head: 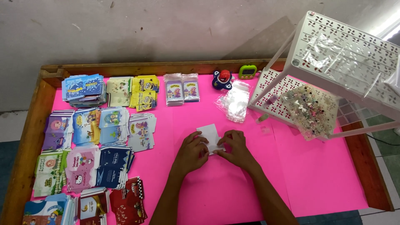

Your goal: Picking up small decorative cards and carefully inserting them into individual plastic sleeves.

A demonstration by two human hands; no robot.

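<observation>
- Across nearly the whole head view I see the worktop (325, 175), a wooden-edged surface covered in bright pink sheeting.
- At the right a white perforated rack (346, 46) stands on thin legs, clear plastic lying on its top shelf, and a bag of small mixed trinkets (312, 109) on its lower shelf.
- Down the left side lie the stacks of printed envelopes (93, 141), in rows, blue, yellow, pink, green and red, touching or overlapping one another.
- Near the back edge sit two clear packets of cards (181, 88), and to their right a loose heap of clear plastic sleeves (235, 101).
- Behind that heap are a small blue-and-red toy (222, 79) and a green timer (248, 71), just beside each other.
- In the middle of the worktop lies the white envelope (209, 135), flat on the pink sheeting.
- My left hand (191, 153) and right hand (236, 149) meet at its near edge, fingers narrowed and pinching the paper from either side.
</observation>
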